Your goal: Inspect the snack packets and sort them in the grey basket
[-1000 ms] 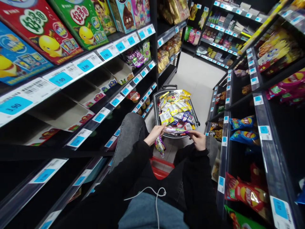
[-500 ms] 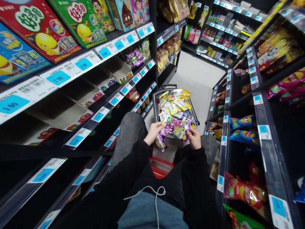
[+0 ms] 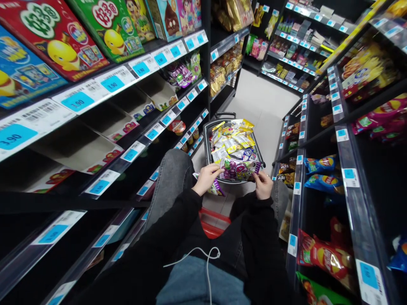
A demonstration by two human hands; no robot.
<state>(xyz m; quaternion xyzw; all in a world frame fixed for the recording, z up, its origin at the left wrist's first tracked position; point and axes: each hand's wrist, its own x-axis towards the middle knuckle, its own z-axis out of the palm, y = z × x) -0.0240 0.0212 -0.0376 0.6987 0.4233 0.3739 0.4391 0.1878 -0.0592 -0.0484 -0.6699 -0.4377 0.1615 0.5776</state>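
Observation:
A purple snack packet (image 3: 238, 170) is held flat between both hands just above the near rim of a black shopping basket (image 3: 208, 146). My left hand (image 3: 206, 178) pinches its left edge and also has a second purple packet (image 3: 216, 187) hanging under the palm. My right hand (image 3: 262, 185) grips the packet's right edge. Several yellow and white snack packets (image 3: 232, 137) fill the basket beyond it.
I sit low in a narrow aisle, grey-jeaned knee (image 3: 173, 169) raised at left. Left shelves (image 3: 104, 84) carry price tags, open cartons and boxed sweets. Right shelves (image 3: 340, 169) hold crisp bags (image 3: 319, 165). A red basket (image 3: 216, 222) lies under my arms. Pale floor (image 3: 263, 101) runs ahead.
The purple packet went from edge-on to tilted up with its face showing, then lowered flatter toward the basket. The packet under my left hand swung up nearer the palm.

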